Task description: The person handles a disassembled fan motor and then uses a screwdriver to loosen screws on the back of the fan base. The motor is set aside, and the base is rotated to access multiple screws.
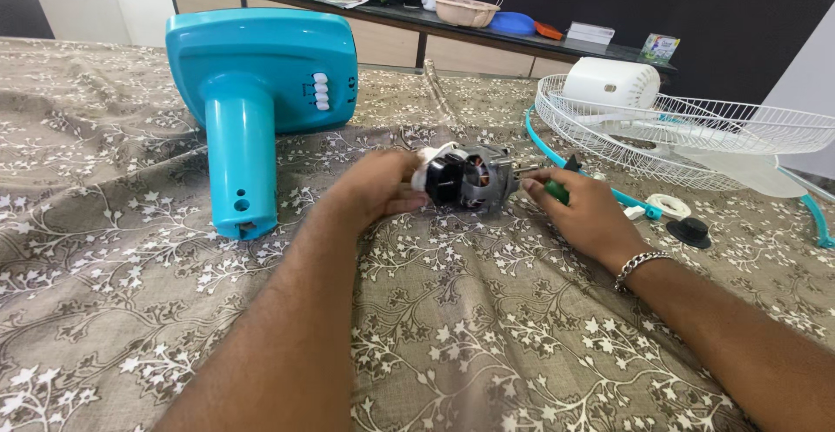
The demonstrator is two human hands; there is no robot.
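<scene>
A: What does the person's left hand [376,190] hold?

B: It wraps around the rear end of a small electric fan motor [465,177], fingers closed on the white plastic part at its back. The motor lies on its side on the floral bedspread [487,345], between the two hands, its copper windings showing through the metal frame and its shaft pointing toward the right hand.

A: And the right hand [584,214]?

B: Its fingers are closed on a screwdriver with a green handle [557,191]; the metal tip meets the front of the motor near the shaft. A metal chain bracelet [637,265] sits on that wrist.

A: What lies around them?

B: To the left stands a turquoise fan base [261,75], tipped over so its hollow column points toward the camera, with a row of white push buttons on its housing. To the right rests a white wire fan guard [696,132] with a white motor cover [609,82] behind it and a turquoise rim ring partly under it. Just beyond the right hand lie a white ring-shaped nut [669,206] and a black cap [693,231], side by side on the cloth.

A: Anything further back?

B: A long dark surface [487,27] along the wall carries a pale basket, a blue lid and some boxes.
</scene>
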